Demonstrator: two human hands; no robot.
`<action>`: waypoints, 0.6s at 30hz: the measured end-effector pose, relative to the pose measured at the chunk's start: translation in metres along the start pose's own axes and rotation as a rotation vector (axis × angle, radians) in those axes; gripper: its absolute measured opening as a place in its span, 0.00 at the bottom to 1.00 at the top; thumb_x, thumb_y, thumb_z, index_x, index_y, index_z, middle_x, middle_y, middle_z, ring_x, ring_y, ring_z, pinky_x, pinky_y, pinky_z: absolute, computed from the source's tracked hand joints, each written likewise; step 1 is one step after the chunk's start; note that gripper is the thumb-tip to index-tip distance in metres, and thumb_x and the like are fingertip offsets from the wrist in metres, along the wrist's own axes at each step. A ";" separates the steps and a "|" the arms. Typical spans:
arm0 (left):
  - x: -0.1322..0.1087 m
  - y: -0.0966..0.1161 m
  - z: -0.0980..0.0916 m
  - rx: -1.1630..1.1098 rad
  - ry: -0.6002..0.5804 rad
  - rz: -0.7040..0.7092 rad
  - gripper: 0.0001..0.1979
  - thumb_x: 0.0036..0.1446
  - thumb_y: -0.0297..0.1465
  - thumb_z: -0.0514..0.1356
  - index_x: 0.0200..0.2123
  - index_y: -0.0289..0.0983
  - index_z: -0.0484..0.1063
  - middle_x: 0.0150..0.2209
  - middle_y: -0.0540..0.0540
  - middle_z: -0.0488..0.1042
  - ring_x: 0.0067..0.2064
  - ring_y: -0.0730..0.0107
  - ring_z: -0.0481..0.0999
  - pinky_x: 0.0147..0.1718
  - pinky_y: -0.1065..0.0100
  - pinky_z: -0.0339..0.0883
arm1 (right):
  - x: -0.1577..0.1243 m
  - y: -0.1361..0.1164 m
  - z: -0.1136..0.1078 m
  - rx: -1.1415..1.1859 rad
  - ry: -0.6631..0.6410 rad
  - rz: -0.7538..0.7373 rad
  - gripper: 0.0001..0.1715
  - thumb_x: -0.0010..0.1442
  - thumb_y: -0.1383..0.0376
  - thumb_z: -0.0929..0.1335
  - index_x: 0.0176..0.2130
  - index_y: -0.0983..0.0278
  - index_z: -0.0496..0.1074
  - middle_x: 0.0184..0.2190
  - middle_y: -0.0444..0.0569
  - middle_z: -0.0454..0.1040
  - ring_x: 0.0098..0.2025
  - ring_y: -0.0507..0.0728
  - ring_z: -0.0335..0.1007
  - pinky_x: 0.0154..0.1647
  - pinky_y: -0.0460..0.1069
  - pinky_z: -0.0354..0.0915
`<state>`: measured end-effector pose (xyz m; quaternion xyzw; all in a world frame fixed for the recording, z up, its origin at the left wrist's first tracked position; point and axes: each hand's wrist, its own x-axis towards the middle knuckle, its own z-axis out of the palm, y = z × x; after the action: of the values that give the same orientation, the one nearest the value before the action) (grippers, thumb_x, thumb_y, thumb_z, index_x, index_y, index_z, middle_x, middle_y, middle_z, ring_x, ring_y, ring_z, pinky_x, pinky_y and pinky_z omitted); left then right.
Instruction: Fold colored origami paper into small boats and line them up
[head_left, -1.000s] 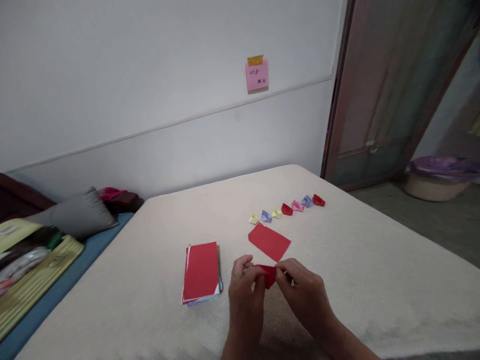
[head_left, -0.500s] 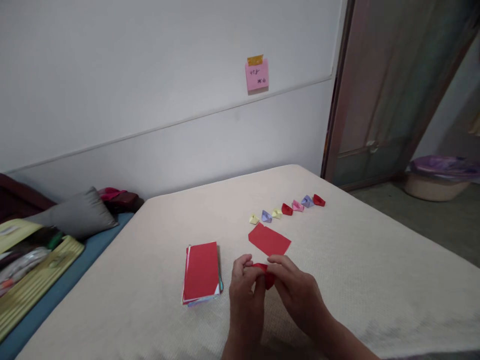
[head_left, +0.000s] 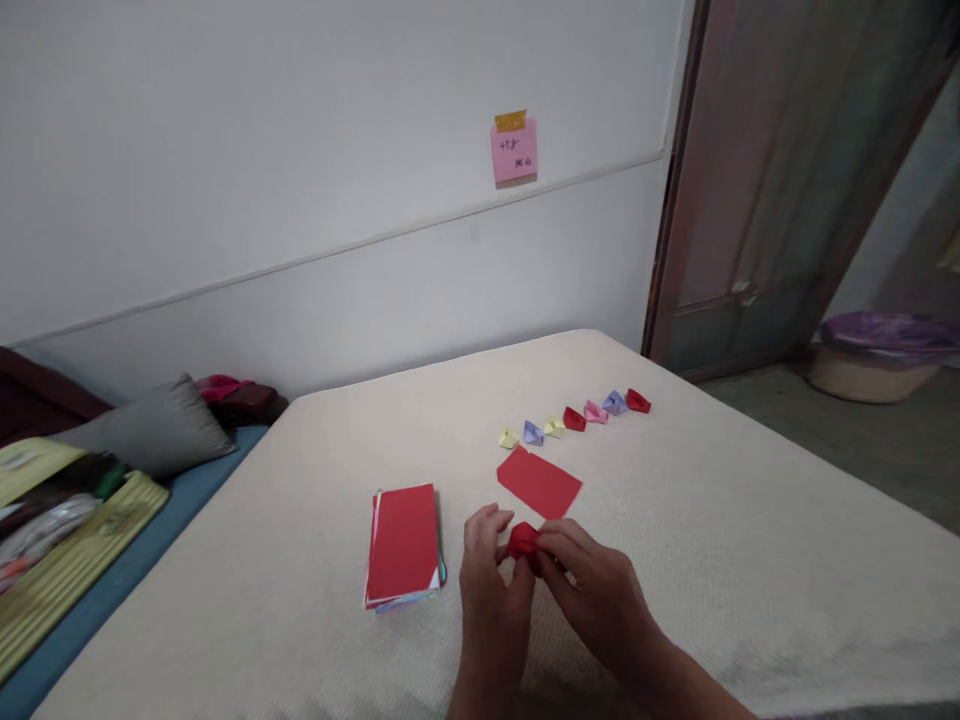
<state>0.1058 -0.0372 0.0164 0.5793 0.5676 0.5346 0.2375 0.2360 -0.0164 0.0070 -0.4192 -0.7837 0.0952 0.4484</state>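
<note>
My left hand (head_left: 491, 590) and my right hand (head_left: 596, 590) pinch a small folded piece of red paper (head_left: 523, 540) between their fingertips, just above the cream mattress. A flat rectangle of red paper (head_left: 538, 482) lies close beyond my fingers. To the left of my hands sits a stack of coloured paper sheets (head_left: 403, 545) with red on top. Farther back, a row of several small origami paper boats (head_left: 574, 419) in yellow, lilac, red and pink runs along the mattress.
The cream mattress (head_left: 675, 560) fills the lower view, with a blue edge (head_left: 112, 580) at left. Beyond that lie a grey pillow (head_left: 161, 430) and yellow-covered items. A pink sticky note (head_left: 514, 150) is on the white wall; a door and a basket stand at right.
The red paper has been pressed into a tighter, rounder fold, and my hands have drawn closer together around it. The other paper pieces have not moved.
</note>
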 end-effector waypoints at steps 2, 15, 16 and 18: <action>0.000 0.000 0.000 -0.044 -0.007 -0.045 0.18 0.53 0.22 0.54 0.47 0.41 0.67 0.52 0.41 0.65 0.50 0.63 0.70 0.41 0.64 0.71 | -0.001 0.000 0.001 -0.014 0.007 -0.010 0.13 0.63 0.68 0.60 0.36 0.62 0.73 0.29 0.48 0.74 0.30 0.52 0.70 0.30 0.43 0.64; -0.002 0.000 0.004 0.231 -0.006 0.011 0.11 0.54 0.19 0.49 0.28 0.39 0.67 0.51 0.41 0.66 0.50 0.61 0.70 0.44 0.59 0.66 | -0.002 -0.001 0.004 -0.122 0.066 -0.057 0.15 0.63 0.68 0.59 0.33 0.64 0.73 0.26 0.47 0.73 0.28 0.51 0.69 0.27 0.42 0.62; -0.002 -0.001 0.004 0.240 -0.007 0.009 0.12 0.54 0.19 0.49 0.28 0.39 0.67 0.51 0.41 0.66 0.49 0.62 0.70 0.45 0.59 0.66 | -0.002 -0.002 0.004 -0.127 0.067 -0.069 0.15 0.63 0.68 0.59 0.33 0.64 0.73 0.26 0.48 0.73 0.28 0.51 0.69 0.27 0.42 0.62; -0.002 -0.001 0.005 0.242 -0.003 0.006 0.12 0.55 0.19 0.48 0.29 0.39 0.68 0.51 0.40 0.67 0.50 0.61 0.70 0.45 0.59 0.66 | -0.002 -0.004 0.003 -0.133 0.062 -0.084 0.15 0.63 0.68 0.59 0.34 0.64 0.74 0.26 0.48 0.73 0.28 0.51 0.70 0.27 0.42 0.63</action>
<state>0.1106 -0.0369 0.0128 0.6063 0.6260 0.4618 0.1652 0.2321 -0.0196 0.0056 -0.4175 -0.7909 0.0110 0.4473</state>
